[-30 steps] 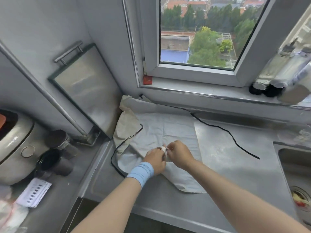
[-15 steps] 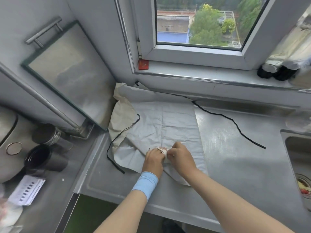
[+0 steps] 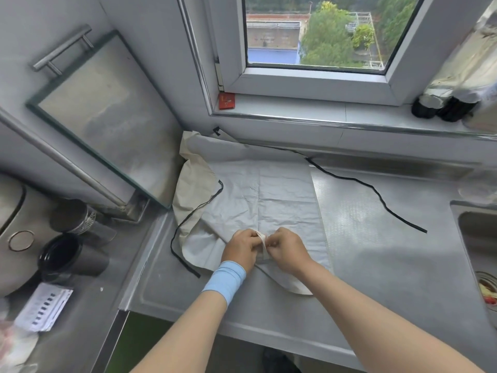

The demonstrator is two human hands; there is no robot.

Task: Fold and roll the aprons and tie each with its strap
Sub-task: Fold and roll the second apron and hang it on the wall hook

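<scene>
Our hands: the left hand (image 3: 243,251), with a blue band at the wrist, and the right hand (image 3: 289,249) meet at lower centre of the frame. Both have curled fingers and pinch a pale strip (image 3: 263,244) between them.
Pale strip: it sits over the apron's near edge; we cannot tell whether it is sewn to the cloth.
Apron (image 3: 263,200): it lies spread on the bench (image 3: 376,270) at mid-frame, creased, its far-left corner bunched against the wall. Nothing is folded or rolled yet.
Black straps: one (image 3: 188,224) loops off the apron's left side; the other (image 3: 376,192) trails away toward the right.
Handling: we judge the cloth thin, light and limp, likely to slide on the steel and slump out of a loose roll. We would take it at the hem corners, one per hand, and pick up each strap close to its root.
Beyond: a sink (image 3: 462,232) sits at the right edge and a window (image 3: 317,74) at the top.
</scene>
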